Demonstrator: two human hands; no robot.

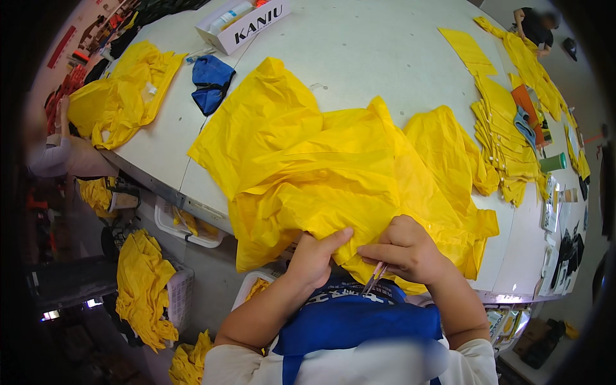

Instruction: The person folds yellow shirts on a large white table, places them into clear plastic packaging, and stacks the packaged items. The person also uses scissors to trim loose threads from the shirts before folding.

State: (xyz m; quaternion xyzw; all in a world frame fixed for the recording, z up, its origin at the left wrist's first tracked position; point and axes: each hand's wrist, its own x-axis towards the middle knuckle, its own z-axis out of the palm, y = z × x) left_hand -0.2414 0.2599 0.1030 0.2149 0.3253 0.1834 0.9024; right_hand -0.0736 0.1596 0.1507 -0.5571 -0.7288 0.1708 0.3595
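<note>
A large yellow garment (321, 167) of thin, creased fabric spreads across the table's near edge in front of me. My left hand (321, 253) pinches its near edge between thumb and fingers. Close by on the right, my right hand (407, 249) is closed, with small thread snips (376, 277) held in the palm, their blades pointing down toward my blue apron (359, 321). The fingertips of that hand also touch the yellow fabric. Which part of the garment lies between the two hands is partly hidden by the fingers.
On the white table (378, 58) stand a box of supplies (244, 25) and a blue cloth pouch (212, 83). Stacked yellow pieces (504, 141) lie right, beside a green cup (553, 162). A co-worker (54, 151) handles yellow fabric at left. A heaped basket (181, 295) stands below.
</note>
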